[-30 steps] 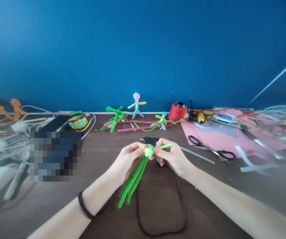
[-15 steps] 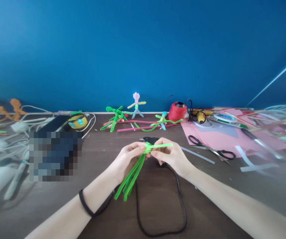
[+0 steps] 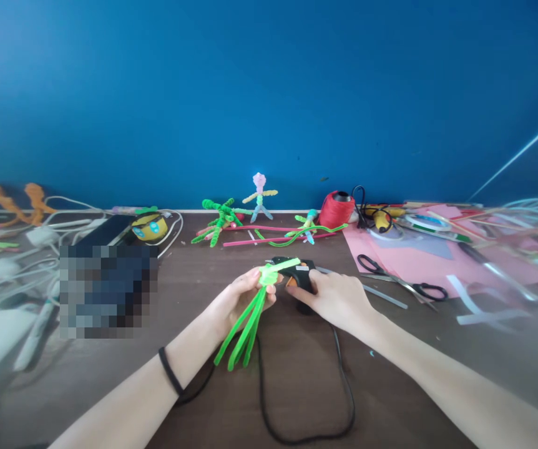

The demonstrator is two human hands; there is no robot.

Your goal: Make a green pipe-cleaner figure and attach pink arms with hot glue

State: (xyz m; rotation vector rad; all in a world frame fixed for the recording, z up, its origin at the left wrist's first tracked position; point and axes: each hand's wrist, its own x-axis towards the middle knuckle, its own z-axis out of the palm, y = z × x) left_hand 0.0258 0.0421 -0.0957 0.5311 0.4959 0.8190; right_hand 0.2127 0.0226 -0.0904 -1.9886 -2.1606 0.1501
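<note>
At the lower centre of the frame, brown bench showed inside and beside a loop of black cord, giving some room for movement, though the cord itself could have snagged a sleeve or wrist. Just beyond, at mid-frame, the left hand pinched a green fuzzy-wire piece near its knotted top, the stems fanning down toward the lower left and one short end pointing right. It was probably very light, soft on the outside and bendable within, neither slippery nor fragile; the compact knot looked the best hold, as the loose stems would likely flex or lose shape if squeezed.

The right hand lay over the rear of a black glue gun, close by the piece; its fingers were partly hidden, so how firmly they had closed could not be told. The gun seemed stiff and heavier, best held by its handle, away from the nozzle.

Farther right, scissors lay open-bladed, partly over pink paper, hemming that side. Behind, small wire figures and a red spool lined the far edge, where a blue wall closed off reach.
</note>
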